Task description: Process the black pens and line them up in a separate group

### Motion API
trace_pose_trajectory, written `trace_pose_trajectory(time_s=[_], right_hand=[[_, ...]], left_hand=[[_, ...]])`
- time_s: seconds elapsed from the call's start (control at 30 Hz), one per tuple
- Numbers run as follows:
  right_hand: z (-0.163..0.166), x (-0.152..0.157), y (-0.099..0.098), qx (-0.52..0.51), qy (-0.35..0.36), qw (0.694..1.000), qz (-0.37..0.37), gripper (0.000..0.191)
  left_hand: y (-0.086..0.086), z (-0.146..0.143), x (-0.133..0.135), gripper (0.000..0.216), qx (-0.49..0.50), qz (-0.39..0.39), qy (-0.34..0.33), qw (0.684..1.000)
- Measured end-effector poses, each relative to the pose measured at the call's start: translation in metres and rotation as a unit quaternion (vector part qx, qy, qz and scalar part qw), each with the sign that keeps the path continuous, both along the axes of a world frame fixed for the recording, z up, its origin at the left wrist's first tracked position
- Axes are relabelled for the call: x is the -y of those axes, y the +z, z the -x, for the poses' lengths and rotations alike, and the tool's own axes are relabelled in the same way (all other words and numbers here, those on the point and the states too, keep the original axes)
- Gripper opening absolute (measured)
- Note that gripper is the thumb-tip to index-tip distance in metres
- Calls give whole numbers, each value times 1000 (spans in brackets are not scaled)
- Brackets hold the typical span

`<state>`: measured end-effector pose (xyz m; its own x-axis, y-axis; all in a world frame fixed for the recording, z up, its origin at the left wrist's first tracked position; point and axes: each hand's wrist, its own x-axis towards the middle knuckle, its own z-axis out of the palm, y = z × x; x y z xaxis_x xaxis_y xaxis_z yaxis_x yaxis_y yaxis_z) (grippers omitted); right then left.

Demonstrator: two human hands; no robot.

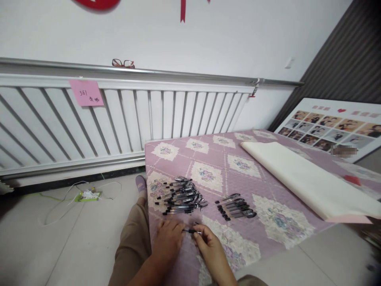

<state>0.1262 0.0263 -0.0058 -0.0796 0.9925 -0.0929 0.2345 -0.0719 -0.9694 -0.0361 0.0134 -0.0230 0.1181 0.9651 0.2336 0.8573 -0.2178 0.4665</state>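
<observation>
My left hand (169,239) and my right hand (208,243) meet low over the pink quilted bed cover (214,167). Between their pinched fingers they hold one black pen (192,231) lying level, each hand at one end. Just beyond them lies a loose pile of several black pens (181,194). To the right of that pile a smaller row of pens (236,206) lies side by side.
A folded cream sheet (309,180) lies across the cover's right side. A white radiator (119,119) with a pink note (86,93) lines the wall, glasses (123,63) on its pipe. A photo board (336,127) leans at right. A power strip (87,195) lies on the floor.
</observation>
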Motion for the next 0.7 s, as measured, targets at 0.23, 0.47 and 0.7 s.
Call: trace_pose_trajectory(time_s=[0.23, 0.47, 0.7], right_hand=[[1, 1, 2, -7, 32, 999, 34, 21], [-6, 0, 1, 34, 41, 999, 2, 20], [-41, -15, -1, 178, -56, 973, -137, 22]], left_hand=[[8, 3, 0, 18, 9, 29, -24, 999], [4, 0, 2, 19, 11, 25, -24, 999], [6, 1, 2, 19, 42, 9, -12, 999]])
